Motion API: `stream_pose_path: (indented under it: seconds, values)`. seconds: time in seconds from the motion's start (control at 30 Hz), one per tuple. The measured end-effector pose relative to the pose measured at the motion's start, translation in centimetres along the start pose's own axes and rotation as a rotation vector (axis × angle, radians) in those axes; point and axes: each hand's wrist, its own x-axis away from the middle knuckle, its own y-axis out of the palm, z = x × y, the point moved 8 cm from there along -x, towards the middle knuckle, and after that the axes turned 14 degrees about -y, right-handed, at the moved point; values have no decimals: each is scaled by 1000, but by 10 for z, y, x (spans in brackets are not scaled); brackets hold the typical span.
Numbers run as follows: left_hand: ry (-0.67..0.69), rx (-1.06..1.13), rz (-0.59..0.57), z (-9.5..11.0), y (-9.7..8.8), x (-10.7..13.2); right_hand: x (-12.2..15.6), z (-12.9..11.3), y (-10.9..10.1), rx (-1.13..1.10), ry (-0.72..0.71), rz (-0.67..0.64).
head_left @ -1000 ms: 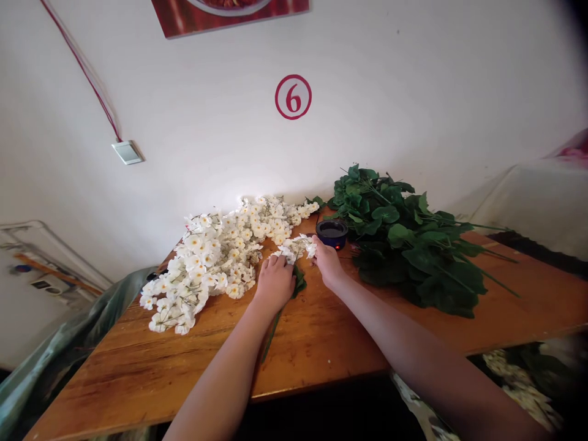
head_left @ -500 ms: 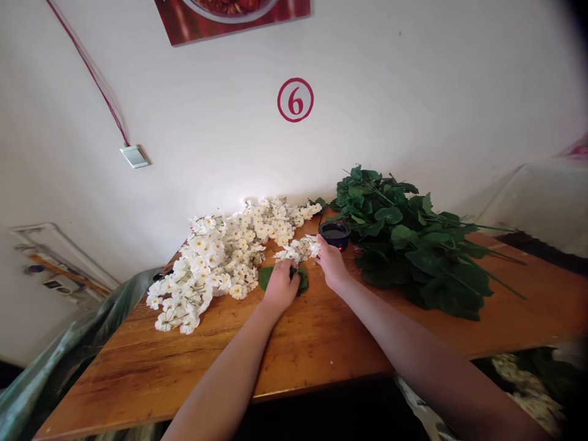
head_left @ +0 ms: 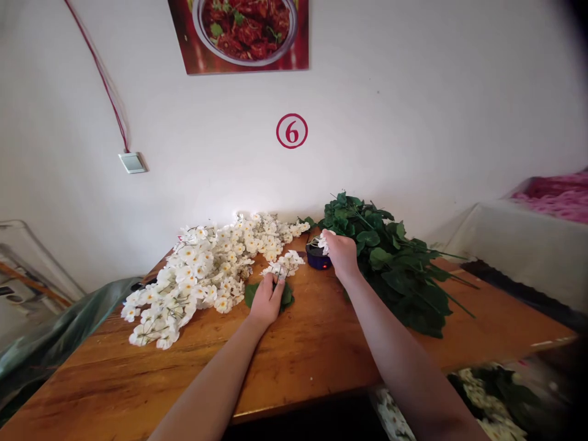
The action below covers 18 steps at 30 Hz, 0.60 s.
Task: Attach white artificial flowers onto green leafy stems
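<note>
Pinched in the right hand (head_left: 340, 251), a small white-blossom sprig (head_left: 323, 245) has moved off from the leafy flower spray (head_left: 288, 262) gripped in the left hand (head_left: 267, 300) to the dark-blue pot (head_left: 316, 262), bringing its thin stems to the opening; whether they dip inside is hard to see. Both hands work above the wooden table (head_left: 298, 355).

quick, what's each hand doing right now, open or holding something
Left hand: closed, holding a leafy stem.
Right hand: closed, holding white flowers at the small pot.
</note>
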Motion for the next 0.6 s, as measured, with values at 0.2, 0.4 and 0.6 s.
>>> stream_pose_path:
  seconds: [0.2, 0.4, 0.6]
  values:
    - [-11, 39, -13, -7, 5, -7, -53, 1, 11, 623, -67, -479]
    - [34, -51, 13, -1, 3, -6, -81, 28, 39, 850, -33, -631]
    - [72, -110, 43, 8, 0, -1, -84, 42, 61, 953, -86, -734]
